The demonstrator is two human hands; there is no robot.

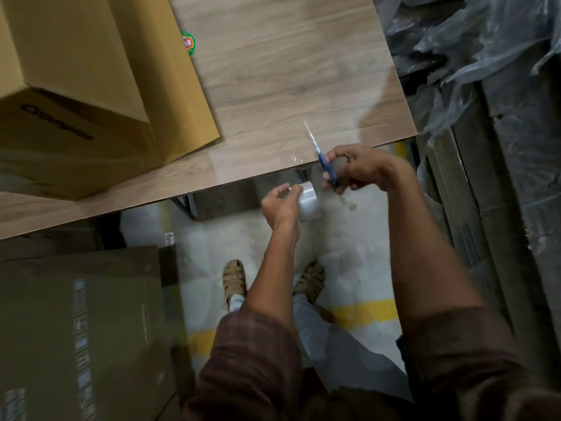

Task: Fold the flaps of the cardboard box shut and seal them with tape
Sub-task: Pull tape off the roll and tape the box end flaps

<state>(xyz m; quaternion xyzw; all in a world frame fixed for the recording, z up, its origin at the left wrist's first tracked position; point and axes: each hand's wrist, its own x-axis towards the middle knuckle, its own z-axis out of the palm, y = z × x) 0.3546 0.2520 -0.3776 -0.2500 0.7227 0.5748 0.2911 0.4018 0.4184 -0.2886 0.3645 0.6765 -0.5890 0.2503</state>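
A large brown cardboard box (79, 86) with dark lettering on its side sits at the left of the wooden table (288, 74). My left hand (280, 205) grips a roll of clear tape (309, 203) just off the table's front edge. Close to the right of it, my right hand (356, 170) holds a blue-handled cutter (324, 161) whose blade points up over the table edge. Both hands are well to the right of the box and apart from it.
A green and red sticker (188, 42) shows on the table beside the box. A dark printed carton (82, 329) stands on the floor at lower left. Grey plastic sheeting (485, 56) and stacked material fill the right side. My sandalled feet stand on a floor with a yellow stripe (367, 311).
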